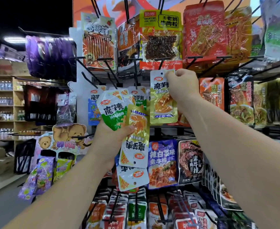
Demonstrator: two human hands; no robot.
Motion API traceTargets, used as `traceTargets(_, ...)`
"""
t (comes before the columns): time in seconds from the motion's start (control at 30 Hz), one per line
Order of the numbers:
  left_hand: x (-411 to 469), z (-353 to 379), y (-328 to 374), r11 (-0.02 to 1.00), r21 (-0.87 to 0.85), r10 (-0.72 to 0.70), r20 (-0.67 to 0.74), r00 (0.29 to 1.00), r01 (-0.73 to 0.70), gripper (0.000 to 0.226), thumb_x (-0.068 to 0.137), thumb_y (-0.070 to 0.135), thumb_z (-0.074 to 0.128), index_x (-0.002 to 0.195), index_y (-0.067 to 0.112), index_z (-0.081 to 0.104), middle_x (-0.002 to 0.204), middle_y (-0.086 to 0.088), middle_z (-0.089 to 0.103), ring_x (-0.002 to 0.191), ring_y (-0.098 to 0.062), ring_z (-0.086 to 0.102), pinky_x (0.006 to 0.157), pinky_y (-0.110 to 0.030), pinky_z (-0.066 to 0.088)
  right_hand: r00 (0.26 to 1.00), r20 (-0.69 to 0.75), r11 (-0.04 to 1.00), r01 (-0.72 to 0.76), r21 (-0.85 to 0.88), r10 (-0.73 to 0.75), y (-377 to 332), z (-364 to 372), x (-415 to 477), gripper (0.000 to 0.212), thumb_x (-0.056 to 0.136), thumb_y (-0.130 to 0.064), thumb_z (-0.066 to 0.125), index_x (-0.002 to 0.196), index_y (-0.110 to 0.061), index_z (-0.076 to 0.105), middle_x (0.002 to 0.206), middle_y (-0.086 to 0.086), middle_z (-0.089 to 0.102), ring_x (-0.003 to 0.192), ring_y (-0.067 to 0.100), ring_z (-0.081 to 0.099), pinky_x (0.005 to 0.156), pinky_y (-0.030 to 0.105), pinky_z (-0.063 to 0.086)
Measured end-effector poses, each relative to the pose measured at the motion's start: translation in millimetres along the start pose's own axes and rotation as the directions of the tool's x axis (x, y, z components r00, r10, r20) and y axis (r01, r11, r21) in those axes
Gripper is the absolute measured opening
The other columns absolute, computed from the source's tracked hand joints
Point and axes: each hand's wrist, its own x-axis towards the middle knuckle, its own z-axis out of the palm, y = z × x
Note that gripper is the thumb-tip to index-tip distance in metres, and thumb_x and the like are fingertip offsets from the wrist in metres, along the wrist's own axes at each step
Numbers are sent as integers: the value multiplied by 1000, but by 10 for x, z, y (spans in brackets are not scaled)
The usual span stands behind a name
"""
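Head camera, snack aisle: a person restocks a peg rack [101, 75] of hanging snacks. The right hand [183, 85], fingers curled tight, pinches the top right corner of a yellow packet [162, 104]. It holds the packet upright at the rack's middle row, with the punched hole just below the tip of a black peg [160, 64]. Whether the hole is already threaded onto the peg cannot be told.

The left hand [111, 138], lower and to the left, is clamped on a fan of packets [133, 151]: a green one on top and several yellow ones hanging upside down from the grip.

Judging by that handful, the job looks only part done. Green packets [140, 96] of the same brand already hang on the pegs just left of the yellow one. The raised packet has yet to be seated, and the handful must then be turned upright and hung one by one. The rows above and below are crowded with other snacks.
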Motion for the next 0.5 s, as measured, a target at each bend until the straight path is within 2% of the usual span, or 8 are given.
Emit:
traceTargets(0.13, -6, 3, 6, 1000, -8, 17, 12, 1000, -17, 36, 91, -6, 71, 121, 14, 66, 97, 0, 79, 90, -19, 77, 71, -32, 62, 1000, 2, 999, 23, -35, -23, -18, -12, 54, 43, 90, -24, 62, 62, -22, 30, 59, -1, 22, 62, 21, 23, 61, 39, 24)
traceTargets(0.23, -10, 1, 7, 1000, -10, 18, 10, 1000, -17, 38, 91, -6, 70, 123, 14, 65, 101, -2, 79, 92, -19, 77, 70, -29, 62, 999, 21, 999, 25, -33, -24, -17, -8, 97, 57, 96, -34, 68, 59, -22, 26, 55, -4, 19, 54, 20, 19, 60, 36, 23)
traceTargets(0.3, -15, 2, 8, 1000, -12, 27, 12, 1000, -27, 38, 92, -6, 70, 124, 14, 65, 105, -4, 79, 94, -22, 77, 70, -30, 62, 999, 25, 999, 34, -41, -33, -15, 6, 110, 59, 98, -36, 68, 59, -21, 26, 57, -3, 20, 55, 20, 20, 60, 37, 22)
traceTargets(0.5, -35, 1, 10, 999, -22, 42, 16, 999, -42, 35, 91, -6, 71, 116, 18, 66, 90, 7, 79, 84, -12, 76, 65, -23, 60, 999, -5, 998, 42, -44, -42, -18, 48, 178, 56, 97, -35, 67, 59, -20, 29, 60, 1, 24, 60, 22, 25, 61, 39, 24)
